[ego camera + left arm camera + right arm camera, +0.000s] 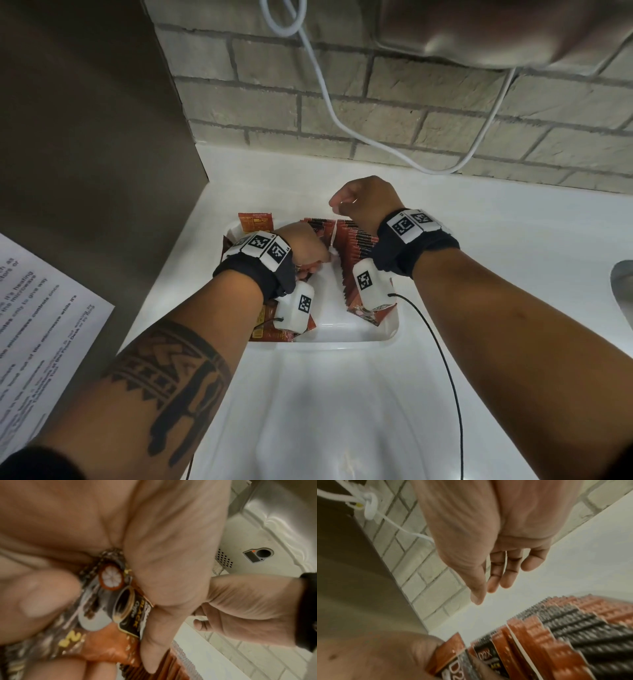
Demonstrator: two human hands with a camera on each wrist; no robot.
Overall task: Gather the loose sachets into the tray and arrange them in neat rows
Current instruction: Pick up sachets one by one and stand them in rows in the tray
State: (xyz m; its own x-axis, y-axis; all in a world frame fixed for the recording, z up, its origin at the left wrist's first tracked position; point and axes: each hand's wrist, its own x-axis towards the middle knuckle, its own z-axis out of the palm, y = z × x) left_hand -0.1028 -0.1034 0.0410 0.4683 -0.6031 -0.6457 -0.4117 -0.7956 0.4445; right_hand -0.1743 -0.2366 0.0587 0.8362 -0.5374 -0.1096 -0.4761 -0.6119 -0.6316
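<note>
The sachets (356, 240) were red-orange foil packets with black bands and serrated edges, too many to count. They stood on edge in one packed row along the right side of the one white tray (342, 337), which sat on the white counter (496, 219) near its back left corner. The left hand (303, 248) gripped a bunch of sachets (126, 609) at the tray's left side. The right hand (364, 202) hung above the far rim, fingers relaxed, holding nothing.
</note>
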